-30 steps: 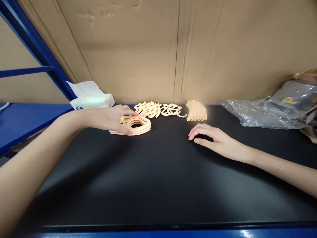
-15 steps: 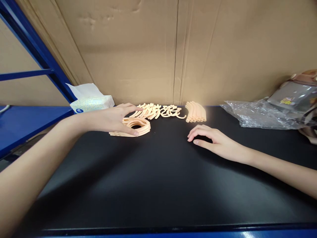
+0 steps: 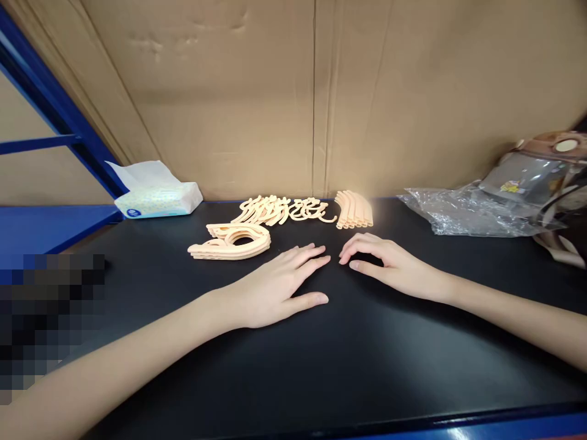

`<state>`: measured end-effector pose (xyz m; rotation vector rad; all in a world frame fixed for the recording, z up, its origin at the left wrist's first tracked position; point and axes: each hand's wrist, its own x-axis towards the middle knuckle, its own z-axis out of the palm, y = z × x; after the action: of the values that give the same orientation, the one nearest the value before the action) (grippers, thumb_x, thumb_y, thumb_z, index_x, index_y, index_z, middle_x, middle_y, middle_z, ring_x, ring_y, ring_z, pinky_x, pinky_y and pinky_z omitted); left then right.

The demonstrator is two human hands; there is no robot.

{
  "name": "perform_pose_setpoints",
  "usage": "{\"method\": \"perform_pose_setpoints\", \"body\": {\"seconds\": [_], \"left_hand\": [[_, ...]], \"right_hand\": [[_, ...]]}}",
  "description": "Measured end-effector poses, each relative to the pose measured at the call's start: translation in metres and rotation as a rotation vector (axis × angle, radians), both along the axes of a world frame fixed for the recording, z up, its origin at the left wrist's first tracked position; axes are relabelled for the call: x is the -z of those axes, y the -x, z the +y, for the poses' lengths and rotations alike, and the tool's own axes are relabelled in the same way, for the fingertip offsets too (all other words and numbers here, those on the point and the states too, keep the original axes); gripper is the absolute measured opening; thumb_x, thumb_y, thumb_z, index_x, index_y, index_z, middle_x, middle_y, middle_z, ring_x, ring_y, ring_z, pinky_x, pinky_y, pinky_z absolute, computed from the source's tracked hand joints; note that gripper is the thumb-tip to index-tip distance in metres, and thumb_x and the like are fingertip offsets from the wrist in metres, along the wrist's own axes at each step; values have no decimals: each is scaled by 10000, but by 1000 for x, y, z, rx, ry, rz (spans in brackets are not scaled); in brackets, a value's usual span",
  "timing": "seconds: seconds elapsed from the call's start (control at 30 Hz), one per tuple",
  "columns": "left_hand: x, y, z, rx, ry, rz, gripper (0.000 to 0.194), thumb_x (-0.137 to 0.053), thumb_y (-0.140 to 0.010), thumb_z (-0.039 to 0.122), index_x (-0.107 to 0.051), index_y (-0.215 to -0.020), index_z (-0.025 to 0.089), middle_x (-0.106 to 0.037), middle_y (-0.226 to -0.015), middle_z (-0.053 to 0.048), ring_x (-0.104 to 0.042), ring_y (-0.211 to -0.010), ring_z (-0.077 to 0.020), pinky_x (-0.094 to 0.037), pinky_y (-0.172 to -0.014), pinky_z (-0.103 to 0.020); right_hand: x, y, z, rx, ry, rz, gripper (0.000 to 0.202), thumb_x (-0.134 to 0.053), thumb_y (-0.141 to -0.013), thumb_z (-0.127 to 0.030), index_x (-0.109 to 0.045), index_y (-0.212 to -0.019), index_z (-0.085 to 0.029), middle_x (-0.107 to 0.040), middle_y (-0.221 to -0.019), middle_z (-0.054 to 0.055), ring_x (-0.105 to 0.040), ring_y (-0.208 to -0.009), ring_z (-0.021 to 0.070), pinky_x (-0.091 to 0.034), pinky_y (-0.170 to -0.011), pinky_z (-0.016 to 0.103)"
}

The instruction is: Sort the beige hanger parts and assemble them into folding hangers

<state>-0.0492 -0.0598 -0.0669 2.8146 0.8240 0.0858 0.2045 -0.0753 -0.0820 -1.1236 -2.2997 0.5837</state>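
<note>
My left hand [image 3: 279, 281] is open over the black tabletop [image 3: 293, 366], fingers spread toward the right, with nothing in it. Behind it lies a stack of peach plastic pieces [image 3: 250, 247] with a rounded opening, perhaps hanger parts. My right hand [image 3: 380, 263] rests on the table with curved fingers, thumb apart from them and nothing between. Beyond the hands, along the back, sit a pile of slim peach curved strips [image 3: 263, 211], several small peach hooks [image 3: 309, 209] and a row of peach curved tubes [image 3: 354, 209]. Neither hand touches any of these.
A tissue pack [image 3: 158, 198] stands at the back left beside a blue metal frame [image 3: 87, 159]. Crumpled clear plastic [image 3: 458, 211] and a translucent bottle with a brown lid [image 3: 523, 174] are at the back right. A cardboard wall [image 3: 229, 110] closes off the rear.
My left hand has come off the stack of peach pieces and moved right and nearer, now spread over the table. My right hand has barely moved. The view has shifted slightly.
</note>
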Motion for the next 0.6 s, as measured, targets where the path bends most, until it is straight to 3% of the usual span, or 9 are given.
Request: {"method": "perform_pose_setpoints", "body": {"seconds": [0.17,0.27,0.43,0.53,0.6], "left_hand": [[0,0,4,14,0,-11,614,-346,-937,567,-321,-1450,231,-259,-1533,-68,-238,-1407,-258,-248,-1131,-440],[1,-1,3,18,-12,-31,599,-363,-938,550,-344,-1438,221,-277,-1525,-77,-260,-1397,-261,-267,-1121,-438],[6,-1,3,0,-25,-116,543,-390,-934,536,-414,-1392,244,-357,-1488,-66,-314,-1370,-257,-282,-1112,-433],[7,0,3,1,-15,-135,539,-394,-932,536,-422,-1386,248,-366,-1483,-64,-319,-1367,-265,-279,-1113,-443],[7,0,4,-2,-7,-132,543,-393,-930,540,-421,-1387,248,-361,-1486,-64,-318,-1367,-270,-279,-1113,-450]], "right_hand": [[4,1,-1,-7,-5,3,181,-469,-920,-299,-626,-985,-238,-603,-1063,42,-541,-1032,185,-405,-943,364],[-5,2,-2,38,-15,50,173,-493,-901,-311,-633,-971,-238,-628,-1048,35,-562,-1008,191,-423,-917,358],[-47,-12,28,480,-159,207,158,-505,-866,-289,-631,-904,-201,-668,-901,45,-601,-822,192,-457,-761,328],[-62,-29,65,637,-99,42,191,-512,-849,-246,-590,-1012,-186,-663,-871,54,-605,-796,186,-452,-736,313],[-59,-37,88,720,-19,-84,333,-568,-830,-364,-543,-1101,-171,-654,-923,93,-597,-831,222,-460,-727,342]]}}
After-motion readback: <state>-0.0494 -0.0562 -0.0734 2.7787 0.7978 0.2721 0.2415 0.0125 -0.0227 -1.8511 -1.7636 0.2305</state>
